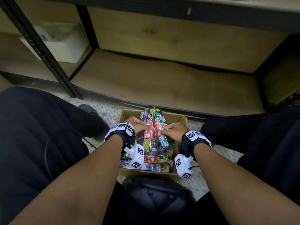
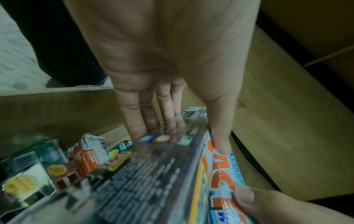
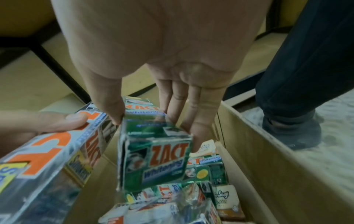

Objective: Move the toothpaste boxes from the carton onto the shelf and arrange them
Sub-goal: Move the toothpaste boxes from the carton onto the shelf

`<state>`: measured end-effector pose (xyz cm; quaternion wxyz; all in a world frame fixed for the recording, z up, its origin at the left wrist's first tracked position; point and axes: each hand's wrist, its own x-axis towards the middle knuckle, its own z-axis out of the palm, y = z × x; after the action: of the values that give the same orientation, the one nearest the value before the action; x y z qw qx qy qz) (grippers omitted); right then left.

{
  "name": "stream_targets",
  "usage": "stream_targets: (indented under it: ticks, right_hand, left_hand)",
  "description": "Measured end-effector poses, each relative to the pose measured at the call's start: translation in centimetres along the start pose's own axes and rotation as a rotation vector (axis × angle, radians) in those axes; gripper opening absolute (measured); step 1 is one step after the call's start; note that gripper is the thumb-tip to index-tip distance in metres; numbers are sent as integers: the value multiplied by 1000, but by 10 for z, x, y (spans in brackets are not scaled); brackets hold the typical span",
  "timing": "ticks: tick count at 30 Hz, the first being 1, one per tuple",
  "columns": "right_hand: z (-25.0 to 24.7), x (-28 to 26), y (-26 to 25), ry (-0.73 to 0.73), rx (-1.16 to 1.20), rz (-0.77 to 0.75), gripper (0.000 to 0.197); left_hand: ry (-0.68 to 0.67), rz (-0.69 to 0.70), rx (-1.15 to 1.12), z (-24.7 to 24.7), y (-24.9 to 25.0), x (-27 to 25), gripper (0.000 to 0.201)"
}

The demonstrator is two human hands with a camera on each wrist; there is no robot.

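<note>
An open brown carton (image 1: 181,118) sits on the floor between my legs, holding several toothpaste boxes (image 1: 155,159). My left hand (image 1: 139,126) grips a wrapped pack of dark Zact Smokers boxes (image 1: 146,135), thumb on top and fingers along its far side (image 2: 138,121). My right hand (image 1: 174,131) grips a green Zact Whitening pack (image 1: 162,132), thumb and fingers on opposite sides (image 3: 159,153). Both packs are tilted and raised above the carton, side by side. The bottom shelf board (image 1: 162,82) lies just beyond the carton.
A black shelf upright (image 1: 48,57) stands at the left, with a white box (image 1: 61,46) in the neighbouring bay behind it. My knees (image 1: 40,127) flank the carton. A small cream bottle (image 3: 226,197) lies among the boxes in the carton. A black pouch (image 1: 155,192) hangs at my waist.
</note>
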<state>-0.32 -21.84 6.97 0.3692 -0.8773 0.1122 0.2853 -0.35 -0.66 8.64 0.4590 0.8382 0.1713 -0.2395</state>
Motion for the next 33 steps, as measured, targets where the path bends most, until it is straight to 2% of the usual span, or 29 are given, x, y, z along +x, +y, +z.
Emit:
stream_targets:
  ticks: [2,3,5,8,11,13,16,20,24,27,29,33]
  right_hand:
    - [-6,-11,-7,11,22,-31,37]
    - [-11,-17,-13,17,22,-52,33]
    - [-24,-30,-26,37,16,-90,35]
    - [-48,-49,-48,90,18,-176,36]
    - [-79,-73,-71,158,69,-276,37]
    - [-104,-91,-90,183,81,-336,30]
    - [-142,-113,-117,250,80,-402,46]
    - [-189,-137,-148,328,116,-489,50]
    - [-252,-159,-187,428,145,-553,48]
    - [-293,-166,-207,505,126,-565,42]
    - [-317,-165,-216,556,129,-567,40]
    - [-355,-150,-223,743,106,-546,54]
  left_hand:
    - [16,33,2,-5,11,-10,60]
    - [32,64,4,-8,17,-15,58]
    - [66,113,-8,-15,33,-21,61]
    - [77,230,-39,-30,61,-39,45]
    - [128,340,-96,-49,95,-60,39]
    - [163,404,-105,-64,120,-73,43]
    - [178,478,-183,-86,159,-87,60]
    - [220,631,-210,-112,213,-109,64]
    - [254,782,-119,-141,280,-130,77]
    - [336,863,-44,-152,324,-138,89]
    - [389,911,-34,-153,348,-139,87]
    - [481,938,30,-148,382,-119,68]
